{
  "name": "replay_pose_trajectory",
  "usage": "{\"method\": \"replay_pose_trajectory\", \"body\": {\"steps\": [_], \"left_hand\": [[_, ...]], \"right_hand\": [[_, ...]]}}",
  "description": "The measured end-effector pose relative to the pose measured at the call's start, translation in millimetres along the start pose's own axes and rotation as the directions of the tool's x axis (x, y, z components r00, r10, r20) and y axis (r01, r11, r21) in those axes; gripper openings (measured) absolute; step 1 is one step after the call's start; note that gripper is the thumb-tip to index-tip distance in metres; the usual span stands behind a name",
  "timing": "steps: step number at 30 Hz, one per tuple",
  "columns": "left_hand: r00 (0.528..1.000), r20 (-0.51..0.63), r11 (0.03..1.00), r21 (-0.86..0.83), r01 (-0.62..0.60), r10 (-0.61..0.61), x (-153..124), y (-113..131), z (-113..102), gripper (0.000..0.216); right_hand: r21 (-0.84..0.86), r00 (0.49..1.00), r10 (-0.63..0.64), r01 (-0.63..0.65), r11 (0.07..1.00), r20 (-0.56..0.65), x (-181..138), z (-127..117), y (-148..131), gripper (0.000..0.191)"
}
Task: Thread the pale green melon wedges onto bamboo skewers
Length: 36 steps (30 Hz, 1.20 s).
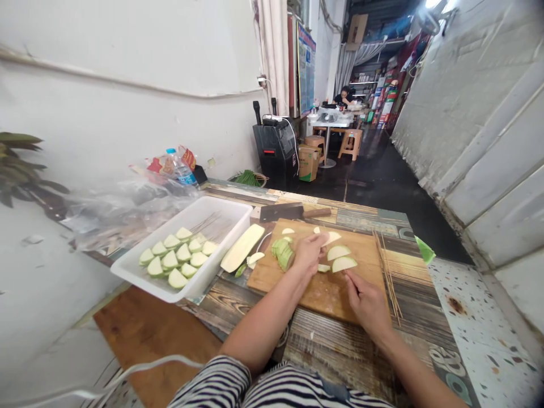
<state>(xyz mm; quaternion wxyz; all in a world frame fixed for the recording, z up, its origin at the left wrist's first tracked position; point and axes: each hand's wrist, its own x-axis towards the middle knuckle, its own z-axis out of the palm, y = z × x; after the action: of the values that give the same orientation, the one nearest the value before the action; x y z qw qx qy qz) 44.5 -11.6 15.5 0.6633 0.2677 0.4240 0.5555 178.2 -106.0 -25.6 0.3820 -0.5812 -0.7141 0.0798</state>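
- We are taking the wooden cutting board [323, 289] as our landmark; it is lying on the patterned table [408, 272].
- We are resting our left hand [311, 253] on the middle of the board, fingers curled down beside a stack of green-skinned slices [283, 253]; whether it is pinching a piece we cannot tell.
- We are holding our right hand [368, 304] over the board's near right part, its fingertips closing on a thin skewer just below two pale half-moon slices [341, 258]; the skewer itself is too fine to mark.
- A bundle of bamboo skewers [387, 266] is lying along the board's right edge.
- A cleaver [289, 211] is lying just beyond the board's far edge.
- A long halved vegetable piece [242, 247] is leaning at the board's left edge, touching the white tray [221, 209].
- The tray, left of the board, is holding rows of cut wedges [176, 255].
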Motion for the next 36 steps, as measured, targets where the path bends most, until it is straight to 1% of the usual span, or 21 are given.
{"method": "replay_pose_trajectory", "body": {"steps": [4,8,10,12,13,14,15,16,17,18,19,20,21,23,24,26,28,30,33,36], "left_hand": [[1.000,0.005,0.998,0.055,0.019,-0.019,1,-2,-2,0.025],[0.999,0.006,0.995,0.085,0.050,-0.050,1,-9,0,0.028],[0.998,0.013,0.991,0.124,0.051,-0.053,-4,-6,5,0.025],[1.000,0.022,0.972,0.236,-0.010,0.005,-10,5,8,0.021],[0.997,0.019,0.946,0.315,-0.079,0.077,-14,15,8,0.021],[0.984,0.014,0.899,0.404,-0.167,0.177,-17,25,6,0.021],[0.954,0.005,0.826,0.498,-0.264,0.301,-19,37,2,0.022],[0.903,-0.004,0.731,0.589,-0.344,0.429,-19,48,-4,0.022],[0.853,0.006,0.622,0.682,-0.385,0.521,-18,58,-12,0.026],[0.818,0.037,0.506,0.769,-0.389,0.573,-17,65,-21,0.029],[0.810,0.097,0.385,0.843,-0.375,0.578,-14,70,-31,0.031],[0.819,0.187,0.256,0.892,-0.373,0.542,-10,71,-40,0.032],[0.835,0.269,0.135,0.918,-0.373,0.480,-7,70,-48,0.032],[0.866,0.385,-0.070,0.921,-0.383,0.319,-1,61,-58,0.034],[0.876,0.415,-0.146,0.909,-0.390,0.244,1,55,-61,0.036],[0.891,0.432,-0.250,0.886,-0.391,0.139,3,44,-60,0.042],[0.902,0.422,-0.307,0.873,-0.379,0.086,3,36,-56,0.045],[0.909,0.411,-0.335,0.868,-0.366,0.072,2,33,-52,0.043],[0.908,0.413,-0.335,0.866,-0.371,0.063,1,32,-49,0.035],[0.905,0.422,-0.320,0.867,-0.382,0.062,3,32,-51,0.033]], "right_hand": [[0.145,0.996,0.090,-0.093,0.985,0.024,1,-1,1,0.035],[0.191,0.988,0.145,-0.152,0.970,0.047,2,-1,4,0.036],[0.202,0.987,0.151,-0.158,0.967,0.048,2,0,7,0.035],[0.219,0.987,0.157,-0.160,0.962,0.032,3,0,10,0.035],[0.227,0.986,0.168,-0.167,0.959,0.017,3,-1,11,0.035],[0.234,0.982,0.187,-0.181,0.955,-0.002,4,-2,11,0.036],[0.243,0.977,0.214,-0.202,0.949,-0.023,5,-4,11,0.036],[0.254,0.968,0.246,-0.228,0.940,-0.043,6,-7,11,0.038],[0.265,0.958,0.281,-0.255,0.930,-0.063,7,-9,10,0.039],[0.276,0.947,0.312,-0.280,0.919,-0.079,9,-12,8,0.040],[0.290,0.936,0.339,-0.301,0.909,-0.091,10,-14,7,0.041],[0.303,0.928,0.359,-0.315,0.899,-0.101,10,-16,6,0.041],[0.312,0.921,0.374,-0.326,0.892,-0.106,11,-18,4,0.042],[0.319,0.915,0.390,-0.341,0.884,-0.104,11,-20,2,0.042],[0.319,0.914,0.391,-0.342,0.884,-0.103,11,-20,2,0.042],[0.310,0.916,0.387,-0.340,0.888,-0.106,11,-21,2,0.042],[0.312,0.916,0.387,-0.338,0.888,-0.110,12,-22,2,0.041],[0.332,0.913,0.393,-0.340,0.880,-0.106,12,-23,2,0.042],[0.372,0.906,0.413,-0.351,0.859,-0.098,13,-23,2,0.045],[0.390,0.895,0.434,-0.364,0.846,-0.105,13,-23,2,0.046]]}}
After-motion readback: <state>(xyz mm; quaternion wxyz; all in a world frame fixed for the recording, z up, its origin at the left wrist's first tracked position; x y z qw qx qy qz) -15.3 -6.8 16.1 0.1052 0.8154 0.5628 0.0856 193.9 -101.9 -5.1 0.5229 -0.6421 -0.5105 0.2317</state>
